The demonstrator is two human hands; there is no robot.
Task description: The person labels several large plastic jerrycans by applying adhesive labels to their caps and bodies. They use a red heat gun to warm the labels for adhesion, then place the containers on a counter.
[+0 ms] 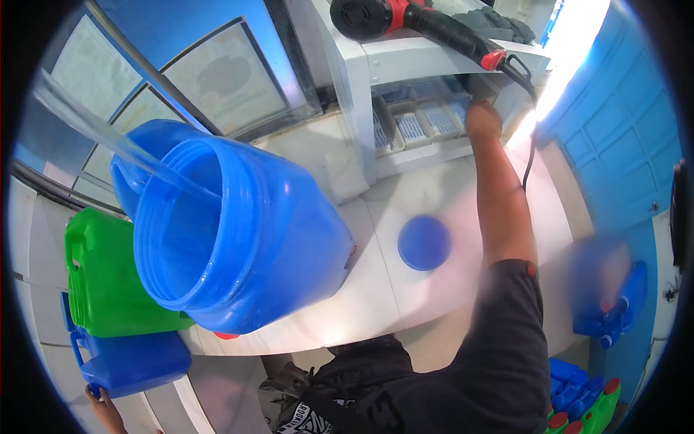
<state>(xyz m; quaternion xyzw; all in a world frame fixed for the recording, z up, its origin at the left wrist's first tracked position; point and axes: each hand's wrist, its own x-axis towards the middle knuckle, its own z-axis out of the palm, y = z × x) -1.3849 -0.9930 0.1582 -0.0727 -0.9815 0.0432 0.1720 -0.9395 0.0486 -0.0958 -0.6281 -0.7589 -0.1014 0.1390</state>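
Blue plastic wide-mouthed drum (238,239) lies tipped at the white counter's (376,289) left edge while my right hand (483,119), fingers hidden, reaches the shelf's (426,123) far corner, so withdrawing looks due next.

Counter: left side blocked, middle passable

The large blue drum (238,239) and clear hose (108,134) fill the left; bare white counter (383,289) lies right of it, holding only a blue lid (424,242); the far shelf unit (434,108) closes the back.
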